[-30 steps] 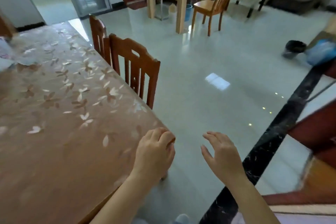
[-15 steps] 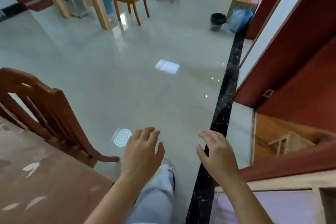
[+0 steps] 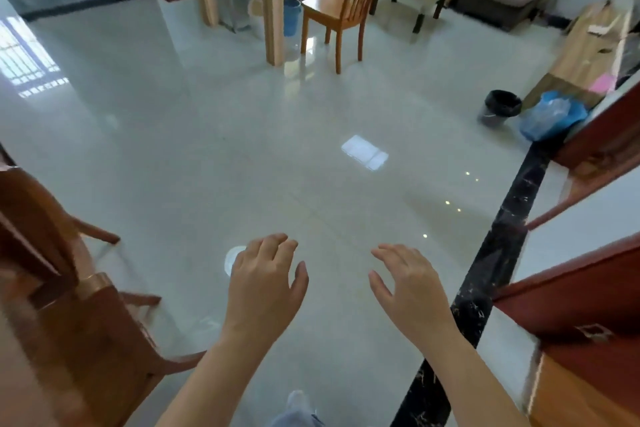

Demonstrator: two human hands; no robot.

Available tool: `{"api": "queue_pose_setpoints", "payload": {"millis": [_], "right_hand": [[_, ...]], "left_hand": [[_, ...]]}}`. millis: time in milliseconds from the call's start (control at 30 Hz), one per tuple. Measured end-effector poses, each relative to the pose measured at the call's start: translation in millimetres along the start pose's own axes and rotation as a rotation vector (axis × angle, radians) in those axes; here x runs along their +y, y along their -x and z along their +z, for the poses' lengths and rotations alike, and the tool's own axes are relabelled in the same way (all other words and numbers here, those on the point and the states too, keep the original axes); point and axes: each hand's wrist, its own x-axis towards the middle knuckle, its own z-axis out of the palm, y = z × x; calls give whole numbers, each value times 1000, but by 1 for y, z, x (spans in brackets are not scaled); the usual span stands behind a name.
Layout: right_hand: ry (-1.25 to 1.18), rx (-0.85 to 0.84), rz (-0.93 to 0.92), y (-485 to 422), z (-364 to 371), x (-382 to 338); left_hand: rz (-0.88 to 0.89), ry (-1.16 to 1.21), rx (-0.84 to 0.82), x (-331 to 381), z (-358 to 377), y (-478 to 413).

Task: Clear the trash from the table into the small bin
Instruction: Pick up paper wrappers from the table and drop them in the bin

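A small bin (image 3: 499, 109) lined with a black bag stands on the tiled floor at the far right, beside a blue plastic bag (image 3: 552, 114). My left hand (image 3: 265, 282) and my right hand (image 3: 410, 286) hover over the floor in the lower middle, fingers apart, both holding nothing. The bin is well beyond my right hand, up and to the right. The table is out of view, and no trash shows in either hand.
A dark wooden chair (image 3: 69, 305) fills the lower left. A lighter wooden chair (image 3: 341, 7) and a pale wooden post (image 3: 273, 0) stand at the back. A black floor strip (image 3: 498, 253) runs along red door frames (image 3: 595, 288) at the right.
The view has swung from the flowered table to the open floor. The table has left the frame and the bin shows at the far right. Both hands stay apart and hold nothing.
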Motion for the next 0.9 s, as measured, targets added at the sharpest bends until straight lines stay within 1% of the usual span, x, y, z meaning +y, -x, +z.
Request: {"api": "queue_pose_setpoints", "payload": {"millis": [100,267,367,533,667,767,900], "right_hand": [[-56,-38,-45,-48,17,-5],[-111,-97,-197,-147,49,-15],[-136,-115,-265,-217,68,-15],[-157,-156,-375,-346,82,-21],[-182,-179,-482,-439,91,-49],[-202,-218,-562,-487,111,-81],[-235,-311,-687,-527,149,-129]], "left_hand": [[-98,-33,1,-22,0,-18],[-239,-101,12,-57,11,-70],[-304,-135,61,-76,19,-125],[-382,-160,200,-93,20,-242],[-473,-183,282,-116,7,-306],[-598,-215,291,-146,-2,-323],[-744,-245,316,-192,-11,-334]]}}
